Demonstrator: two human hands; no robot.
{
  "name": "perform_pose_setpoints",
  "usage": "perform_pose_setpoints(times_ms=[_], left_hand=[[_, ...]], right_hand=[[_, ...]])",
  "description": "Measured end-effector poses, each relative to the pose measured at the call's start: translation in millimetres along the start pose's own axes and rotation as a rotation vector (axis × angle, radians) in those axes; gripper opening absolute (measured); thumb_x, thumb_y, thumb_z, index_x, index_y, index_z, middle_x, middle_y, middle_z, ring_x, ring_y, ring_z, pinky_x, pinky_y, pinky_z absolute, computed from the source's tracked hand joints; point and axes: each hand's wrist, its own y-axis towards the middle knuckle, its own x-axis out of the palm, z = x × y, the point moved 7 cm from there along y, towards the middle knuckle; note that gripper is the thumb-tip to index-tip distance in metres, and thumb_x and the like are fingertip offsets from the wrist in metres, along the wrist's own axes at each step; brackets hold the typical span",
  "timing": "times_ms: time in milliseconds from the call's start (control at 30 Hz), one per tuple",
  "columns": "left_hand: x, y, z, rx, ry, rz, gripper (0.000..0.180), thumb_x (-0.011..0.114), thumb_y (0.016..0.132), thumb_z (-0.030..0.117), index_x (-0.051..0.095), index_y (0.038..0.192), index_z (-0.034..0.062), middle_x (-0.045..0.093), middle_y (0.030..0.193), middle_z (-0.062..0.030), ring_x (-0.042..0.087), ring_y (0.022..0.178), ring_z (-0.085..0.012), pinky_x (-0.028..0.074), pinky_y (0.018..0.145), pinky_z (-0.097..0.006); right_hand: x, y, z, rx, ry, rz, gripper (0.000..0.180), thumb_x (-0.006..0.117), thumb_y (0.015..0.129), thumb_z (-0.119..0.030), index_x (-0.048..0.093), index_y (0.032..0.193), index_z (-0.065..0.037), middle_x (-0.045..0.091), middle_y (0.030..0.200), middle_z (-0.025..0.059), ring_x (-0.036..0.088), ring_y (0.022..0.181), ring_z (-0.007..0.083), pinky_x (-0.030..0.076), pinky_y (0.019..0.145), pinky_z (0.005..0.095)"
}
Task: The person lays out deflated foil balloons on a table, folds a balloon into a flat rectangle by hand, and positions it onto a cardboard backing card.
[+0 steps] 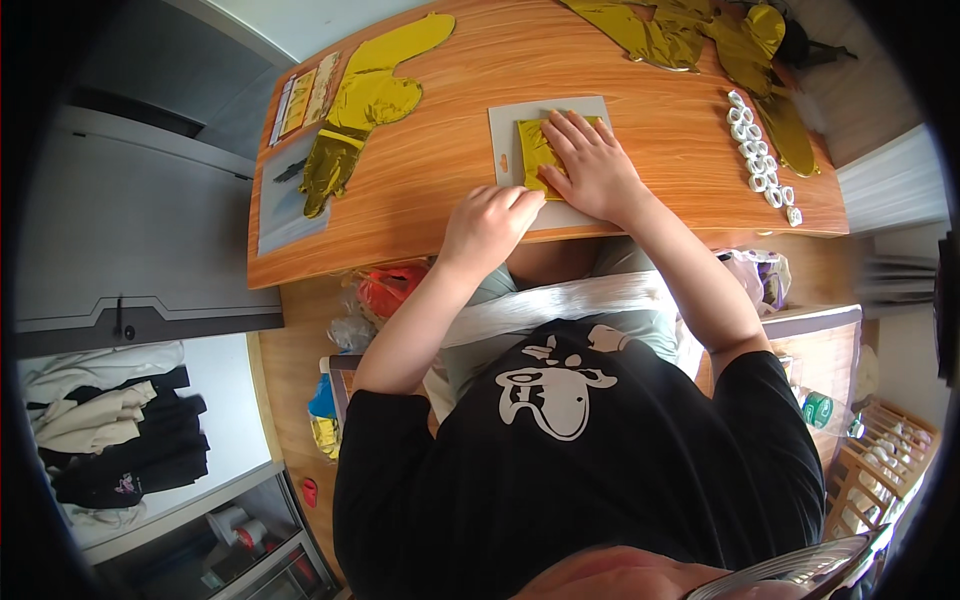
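Observation:
A folded gold foil balloon (533,150) lies on a grey card (503,125) near the table's front edge. My right hand (598,172) rests flat on the foil, fingers stretched toward the far side. At the foil's near left corner my left hand (487,222) is closed, thumb and fingers pinched together on the edge. The fold under my right palm is hidden.
A flat gold foil balloon (375,90) lies at the table's left over printed sheets (300,100). More gold foil (680,35) covers the far right. Several small white rolls (755,155) line the right side. A white bundle (560,298) crosses my lap.

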Motion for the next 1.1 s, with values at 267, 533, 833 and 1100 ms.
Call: perform_pose_setpoints(times_ms=[267,533,833,1100], left_hand=[[4,10,11,0.04,0.152,-0.066,0.018,0.076,0.083,0.013,0.065,0.097,0.0102,0.067,0.082,-0.0041,0.068,0.075,-0.023,0.056,0.072,-0.037],[10,15,10,-0.057,0.188,-0.165,0.017,0.073,0.085,0.012,0.056,0.087,0.0102,0.061,0.067,-0.0054,0.066,0.07,-0.0246,0.055,0.065,-0.039],[11,15,21,-0.008,0.24,-0.163,0.019,0.069,0.08,0.007,0.058,0.094,0.0103,0.058,0.063,-0.005,0.066,0.065,-0.0243,0.055,0.058,-0.039],[3,9,6,-0.143,0.147,-0.218,0.025,0.074,0.087,0.015,0.064,0.109,0.0122,0.068,0.072,-0.0042,0.069,0.071,-0.0243,0.055,0.066,-0.041]], right_hand=[[2,-1,2,0.005,-0.008,-0.012,0.07,0.044,0.104,-0.051,0.037,0.157,-0.006,0.034,0.165,0.0139,0.027,0.155,0.0307,0.018,0.127,0.0494],[1,-1,-1,-0.004,-0.017,-0.042,0.073,0.04,0.104,-0.055,0.036,0.158,-0.005,0.032,0.166,0.0137,0.026,0.155,0.031,0.018,0.127,0.0488],[1,-1,0,0.006,-0.038,-0.043,0.071,0.042,0.105,-0.053,0.035,0.159,-0.008,0.031,0.167,0.012,0.025,0.156,0.0297,0.017,0.127,0.0486],[0,-1,0,0.004,-0.037,-0.032,0.071,0.042,0.105,-0.052,0.035,0.159,-0.007,0.032,0.166,0.0131,0.026,0.155,0.0303,0.018,0.127,0.0491]])
